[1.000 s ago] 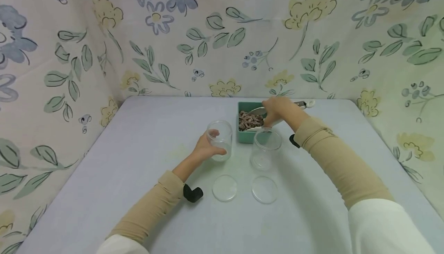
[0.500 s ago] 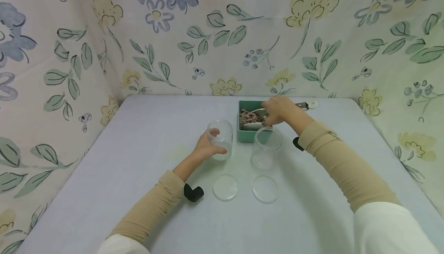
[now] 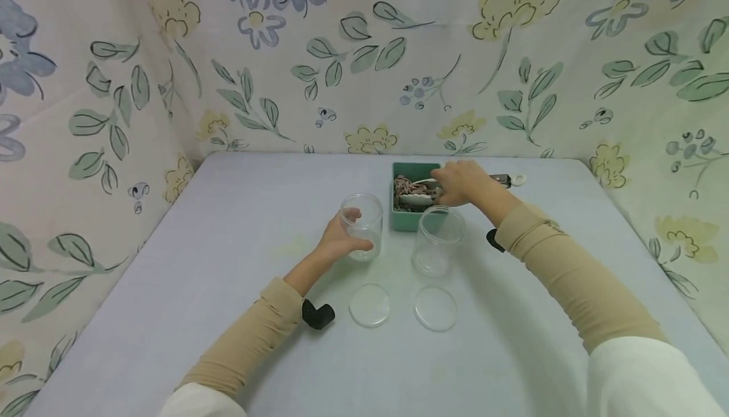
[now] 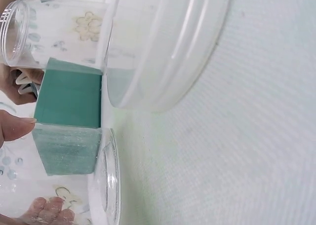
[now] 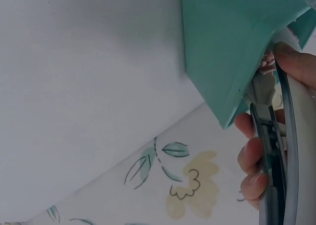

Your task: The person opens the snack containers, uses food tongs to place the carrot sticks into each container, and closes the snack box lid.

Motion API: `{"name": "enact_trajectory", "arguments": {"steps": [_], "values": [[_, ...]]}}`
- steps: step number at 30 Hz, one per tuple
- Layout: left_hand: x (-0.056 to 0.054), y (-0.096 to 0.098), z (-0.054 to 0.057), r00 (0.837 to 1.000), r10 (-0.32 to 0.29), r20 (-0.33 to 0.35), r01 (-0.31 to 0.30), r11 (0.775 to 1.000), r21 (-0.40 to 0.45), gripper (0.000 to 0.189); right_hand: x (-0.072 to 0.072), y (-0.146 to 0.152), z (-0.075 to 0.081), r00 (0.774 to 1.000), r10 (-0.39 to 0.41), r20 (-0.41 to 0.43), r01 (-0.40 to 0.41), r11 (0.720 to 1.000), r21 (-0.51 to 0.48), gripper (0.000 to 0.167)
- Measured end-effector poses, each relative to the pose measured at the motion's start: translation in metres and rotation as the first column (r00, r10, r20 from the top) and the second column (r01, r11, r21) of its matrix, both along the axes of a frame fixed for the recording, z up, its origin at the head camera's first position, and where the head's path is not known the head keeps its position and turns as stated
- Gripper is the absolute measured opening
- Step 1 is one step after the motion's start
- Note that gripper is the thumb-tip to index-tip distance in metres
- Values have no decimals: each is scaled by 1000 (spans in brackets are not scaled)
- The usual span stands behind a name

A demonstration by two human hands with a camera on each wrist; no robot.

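My left hand (image 3: 342, 240) grips the side of an upright clear jar (image 3: 371, 222), thumb in front and fingers behind. In the left wrist view the jar's wall and base (image 4: 112, 180) show at the bottom. My right hand (image 3: 464, 184) holds a pair of tongs (image 3: 502, 180) with pale, scoop-like ends; its thumb and fingers press the two arms from opposite sides in the right wrist view. The ends reach into a green rectangular container (image 3: 409, 221), among brownish, shredded, meat-like strips (image 3: 403, 185). Part of the container is hidden behind the right hand.
A second clear jar (image 3: 434, 259) stands right of the held one, in front of the container. Two clear round lids (image 3: 370, 306) lie flat nearer the front. Flowered cloth (image 3: 319, 88) hangs behind and beside the white table (image 3: 262, 195).
The ends of the tongs have drawn closer together among the strips, and my right hand has shifted slightly. My left hand keeps its grip on the jar.
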State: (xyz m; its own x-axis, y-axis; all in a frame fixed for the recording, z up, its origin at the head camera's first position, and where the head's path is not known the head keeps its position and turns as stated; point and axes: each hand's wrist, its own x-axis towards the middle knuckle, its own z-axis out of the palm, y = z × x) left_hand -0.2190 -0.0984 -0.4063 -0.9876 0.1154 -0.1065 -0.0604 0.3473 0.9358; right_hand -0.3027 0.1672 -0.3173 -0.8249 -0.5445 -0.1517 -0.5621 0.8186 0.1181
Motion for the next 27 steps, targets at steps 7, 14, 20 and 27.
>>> {"name": "enact_trajectory", "arguments": {"steps": [7, 14, 20, 27], "values": [[2, 3, 0, 1000, 0, -16, 1, 1000, 30, 78, 2, 6, -2, 1000, -13, 6, 14, 999, -36, 35], [0, 6, 4, 999, 49, -17, -48, 997, 66, 84, 3, 10, -1, 999, -34, 24, 36, 996, -87, 35], [-6, 6, 16, 997, 81, -10, -81, 997, -13, 85, 4, 16, 3, 998, -57, 38, 61, 990, -125, 37], [-14, 3, 17, 995, 95, -24, -96, 995, -23, 82, 5, 21, 11, 996, -81, 42, 88, 977, -192, 39]]}}
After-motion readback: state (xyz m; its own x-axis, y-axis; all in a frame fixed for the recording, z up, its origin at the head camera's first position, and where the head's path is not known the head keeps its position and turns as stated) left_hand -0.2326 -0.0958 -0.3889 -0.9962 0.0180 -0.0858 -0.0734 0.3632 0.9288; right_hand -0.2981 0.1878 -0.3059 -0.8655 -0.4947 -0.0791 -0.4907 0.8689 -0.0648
